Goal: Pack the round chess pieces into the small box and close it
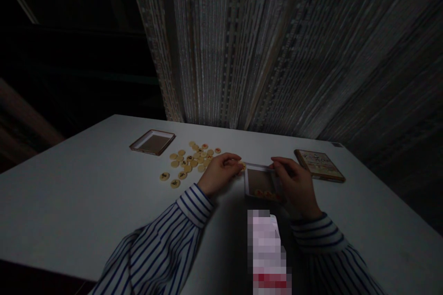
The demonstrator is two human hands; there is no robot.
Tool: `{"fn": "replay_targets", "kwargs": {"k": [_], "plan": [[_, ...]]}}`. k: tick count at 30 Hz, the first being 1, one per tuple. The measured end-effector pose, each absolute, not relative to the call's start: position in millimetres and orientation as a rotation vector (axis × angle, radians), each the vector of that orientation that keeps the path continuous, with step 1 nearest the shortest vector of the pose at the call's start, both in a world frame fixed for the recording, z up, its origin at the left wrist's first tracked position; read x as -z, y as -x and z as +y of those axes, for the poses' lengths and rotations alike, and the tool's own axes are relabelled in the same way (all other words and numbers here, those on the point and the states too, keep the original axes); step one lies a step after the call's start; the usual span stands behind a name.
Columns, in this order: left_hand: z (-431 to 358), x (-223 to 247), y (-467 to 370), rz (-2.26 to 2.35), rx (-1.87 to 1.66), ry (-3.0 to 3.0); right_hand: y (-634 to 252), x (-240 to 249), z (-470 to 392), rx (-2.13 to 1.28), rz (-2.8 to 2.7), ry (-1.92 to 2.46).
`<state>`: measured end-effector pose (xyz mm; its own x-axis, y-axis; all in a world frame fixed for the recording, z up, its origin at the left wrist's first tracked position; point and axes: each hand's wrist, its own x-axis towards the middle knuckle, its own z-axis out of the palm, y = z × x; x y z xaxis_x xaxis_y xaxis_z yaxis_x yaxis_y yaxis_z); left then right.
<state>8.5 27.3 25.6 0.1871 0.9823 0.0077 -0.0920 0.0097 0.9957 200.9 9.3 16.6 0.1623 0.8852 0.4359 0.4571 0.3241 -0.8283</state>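
Note:
My left hand point(222, 171) pinches a round, pale Chinese chess piece point(244, 166) at the left rim of a shallow box tray point(246, 184). Several pieces with red characters point(266, 194) lie along the tray's near side. Fingers of my right hand point(296, 183) are closed on the tray's right edge; its thumb is on the near part of that side. Left of my left hand, a loose heap of Chinese chess pieces point(194, 163) is spread over the table, some showing dark characters, some red, others blank side up.
The white table point(86, 184) stands against a striped curtain point(221, 46). A second shallow open box part point(152, 151) lies at the far left. On the right is a flat box with a printed picture point(320, 165). A pixelated object point(268, 249) lies near the front edge.

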Motion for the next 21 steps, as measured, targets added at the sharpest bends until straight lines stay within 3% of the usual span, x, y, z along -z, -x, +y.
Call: {"fn": "replay_targets", "kwargs": {"k": [21], "plan": [[22.6,-5.0,-13.0,0.979,-1.104,-0.950,-194.1,-7.6,5.8,-0.393,-1.809,1.233]]}}
